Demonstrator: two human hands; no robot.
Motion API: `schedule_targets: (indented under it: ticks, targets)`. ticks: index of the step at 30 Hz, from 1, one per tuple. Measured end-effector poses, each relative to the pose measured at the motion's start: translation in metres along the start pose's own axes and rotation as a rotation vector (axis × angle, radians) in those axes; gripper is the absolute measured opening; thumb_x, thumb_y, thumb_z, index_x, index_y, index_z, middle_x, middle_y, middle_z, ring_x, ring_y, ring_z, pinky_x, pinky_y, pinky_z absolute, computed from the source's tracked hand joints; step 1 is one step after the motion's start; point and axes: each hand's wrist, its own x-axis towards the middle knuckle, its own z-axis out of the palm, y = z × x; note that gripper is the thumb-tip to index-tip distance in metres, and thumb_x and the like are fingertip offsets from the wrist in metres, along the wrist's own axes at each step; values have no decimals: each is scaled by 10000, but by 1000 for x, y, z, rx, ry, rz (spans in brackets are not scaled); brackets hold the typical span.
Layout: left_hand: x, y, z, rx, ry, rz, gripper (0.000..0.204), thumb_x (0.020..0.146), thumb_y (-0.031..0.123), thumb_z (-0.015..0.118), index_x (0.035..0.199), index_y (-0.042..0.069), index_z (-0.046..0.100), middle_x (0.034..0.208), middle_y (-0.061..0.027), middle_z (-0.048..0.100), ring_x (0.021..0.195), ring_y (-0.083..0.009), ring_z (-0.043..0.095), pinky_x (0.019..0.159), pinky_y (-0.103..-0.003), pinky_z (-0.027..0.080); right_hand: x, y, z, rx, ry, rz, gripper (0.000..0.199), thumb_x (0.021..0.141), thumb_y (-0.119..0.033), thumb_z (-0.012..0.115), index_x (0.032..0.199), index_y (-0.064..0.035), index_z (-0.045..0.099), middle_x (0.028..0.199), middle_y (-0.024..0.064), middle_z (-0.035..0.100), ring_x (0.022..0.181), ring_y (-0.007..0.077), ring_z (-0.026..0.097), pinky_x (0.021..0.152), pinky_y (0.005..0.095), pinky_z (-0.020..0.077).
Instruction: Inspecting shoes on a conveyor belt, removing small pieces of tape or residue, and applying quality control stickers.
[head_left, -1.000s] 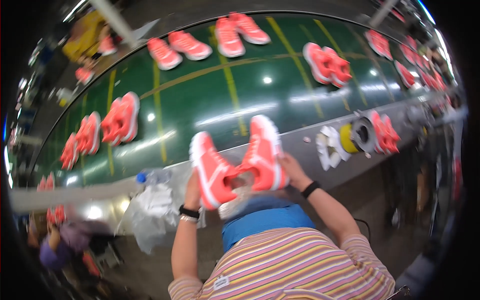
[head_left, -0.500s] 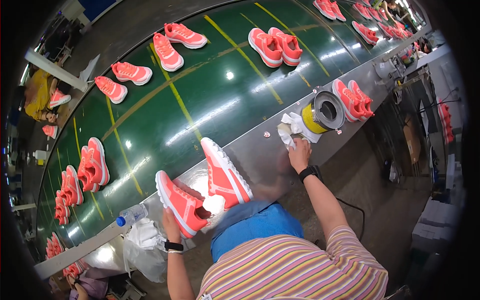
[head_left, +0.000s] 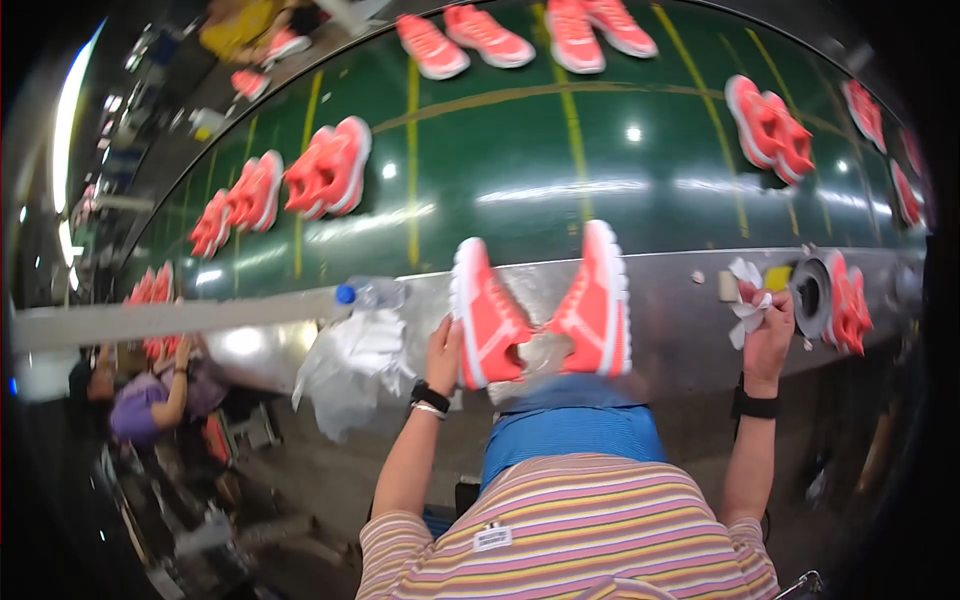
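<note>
A coral-pink sneaker [head_left: 488, 325] with a white sole lies on its side on the metal ledge before me. My left hand [head_left: 444, 357] is closed against its sole, the fingertips partly hidden behind the shoe. Its mate [head_left: 597, 310] lies just to the right, also on its side, heel toward me. To the right, my right hand [head_left: 769, 338] is closed around a crumpled white cloth or tissue [head_left: 746, 318], raised at the ledge. Close to that hand are a small beige block [head_left: 727, 287] and a round metal can [head_left: 810, 296] with a yellow band.
A green conveyor belt [head_left: 480, 150] carries several pairs of coral sneakers beyond the ledge. Another pair [head_left: 848, 300] stands right of the can. Left lie a blue-capped clear bottle [head_left: 375, 292] and a plastic bag [head_left: 345, 365] with white wads. A co-worker in purple [head_left: 150, 405] sits far left.
My view has turned leftward, so the scene sits differently. My right hand has picked up the white wad from beside the can. My left hand stays on the left sneaker.
</note>
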Motion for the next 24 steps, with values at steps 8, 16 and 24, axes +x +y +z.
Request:
schedule_targets:
  ticks: [8, 16, 24]
  targets:
    - [2, 27, -73, -42, 549, 80, 835, 712, 154, 749, 1357, 18, 237, 1285, -161, 330, 1169, -257, 381, 935, -397, 366, -21, 53, 173, -115, -220, 479, 220, 862, -67, 566, 1064, -5, 502, 887, 61, 609, 702, 113, 608, 631, 226, 497]
    - [73, 16, -84, 52, 635, 357, 879, 624, 70, 765, 1348, 21, 270, 1281, -212, 352, 1208, -331, 367, 1027, -381, 285, -63, 119, 257, 20, -389, 694, 105, 869, -66, 571, 964, -24, 563, 894, 45, 607, 782, 117, 602, 705, 255, 502]
    - [46, 72, -105, 409, 420, 640, 720, 565, -31, 724, 1222, 173, 512, 1078, -133, 413, 1014, -322, 439, 882, -394, 379, -59, 151, 338, 10, -406, 566, 103, 855, -48, 584, 952, -13, 570, 889, 34, 607, 798, 84, 570, 737, 225, 461]
